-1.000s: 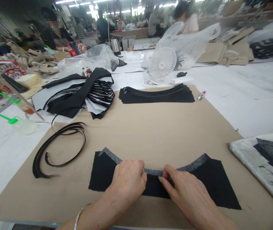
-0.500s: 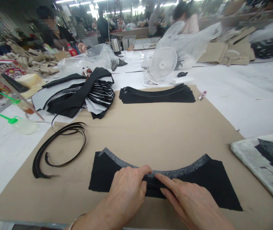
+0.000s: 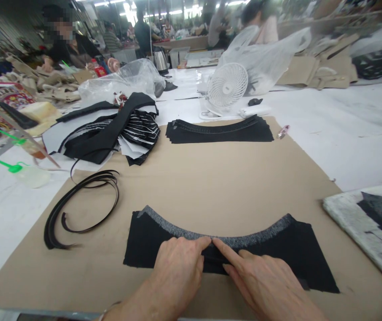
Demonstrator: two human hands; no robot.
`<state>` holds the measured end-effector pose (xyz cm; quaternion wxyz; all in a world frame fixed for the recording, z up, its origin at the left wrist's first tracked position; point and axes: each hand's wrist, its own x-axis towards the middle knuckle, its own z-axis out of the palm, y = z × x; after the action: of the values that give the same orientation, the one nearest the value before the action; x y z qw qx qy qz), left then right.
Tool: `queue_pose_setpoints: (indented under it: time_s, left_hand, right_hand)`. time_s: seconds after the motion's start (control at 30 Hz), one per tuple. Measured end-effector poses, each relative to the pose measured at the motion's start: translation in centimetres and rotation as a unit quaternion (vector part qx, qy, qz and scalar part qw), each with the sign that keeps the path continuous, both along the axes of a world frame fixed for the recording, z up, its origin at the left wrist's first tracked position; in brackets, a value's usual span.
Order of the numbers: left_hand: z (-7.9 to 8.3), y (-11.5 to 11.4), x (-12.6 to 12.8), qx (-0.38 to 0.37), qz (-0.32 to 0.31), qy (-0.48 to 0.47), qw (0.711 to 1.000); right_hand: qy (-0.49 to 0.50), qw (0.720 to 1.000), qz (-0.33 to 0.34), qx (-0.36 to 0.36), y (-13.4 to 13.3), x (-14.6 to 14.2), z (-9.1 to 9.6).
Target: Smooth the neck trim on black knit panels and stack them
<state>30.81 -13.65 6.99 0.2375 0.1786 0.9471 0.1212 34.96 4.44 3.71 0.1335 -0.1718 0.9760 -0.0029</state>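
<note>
A black curved fabric piece (image 3: 291, 256) with a grey band along its upper concave edge lies on brown paper (image 3: 211, 183) near the front of the table. My left hand (image 3: 179, 269) rests on its middle, fingers bent and pressing at the grey edge. My right hand (image 3: 261, 278) lies beside it, index finger stretched out and touching the same edge where the two hands meet. Neither hand lifts the piece.
A stack of similar black pieces (image 3: 219, 131) lies at the far edge of the paper. Thin black curved strips (image 3: 80, 200) lie left. A pile of black and striped fabric (image 3: 110, 131), a white fan (image 3: 227, 87), plastic bags and glue bottles (image 3: 26, 174) stand beyond. People work further back.
Both hands slid a little toward me along the grey edge. The right hand's pinch has flattened into a pointing index finger. The fabric piece has stayed in place.
</note>
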Motion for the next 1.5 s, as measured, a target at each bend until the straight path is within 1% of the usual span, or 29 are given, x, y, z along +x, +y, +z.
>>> queue_pose_setpoints:
  time_s: [0.3,0.53,0.73,0.97,1.13,1.3,1.5]
  left_hand:
    - [0.2,0.2,0.1,-0.012,-0.006,-0.011,1.0]
    - [0.1,0.3,0.1,-0.017,-0.009,-0.013,1.0]
    - [0.1,0.5,0.0,-0.025,-0.011,-0.037,0.999]
    - [-0.4,0.3,-0.2,-0.019,0.005,-0.057,0.998]
    - [-0.8,0.2,0.1,-0.017,0.009,-0.046,0.999]
    - [-0.8,0.1,0.5,-0.011,0.013,-0.032,0.999]
    - [-0.9,-0.3,0.8,0.001,0.008,-0.023,1.0]
  right_hand:
    - [-0.027,0.999,-0.015,-0.023,0.2,0.2,-0.1]
    - [-0.042,0.997,-0.05,-0.036,0.7,0.6,-0.8]
    - [-0.018,0.996,-0.034,-0.075,1.0,1.1,-1.0]
    - [0.029,0.998,-0.017,-0.059,1.0,1.5,-1.5]
    - [0.05,0.997,-0.015,-0.058,1.0,1.7,-1.3]
    - [0.035,0.997,-0.02,-0.063,0.8,1.6,-1.2]
    - [-0.008,0.997,-0.031,-0.064,0.8,1.7,-1.2]
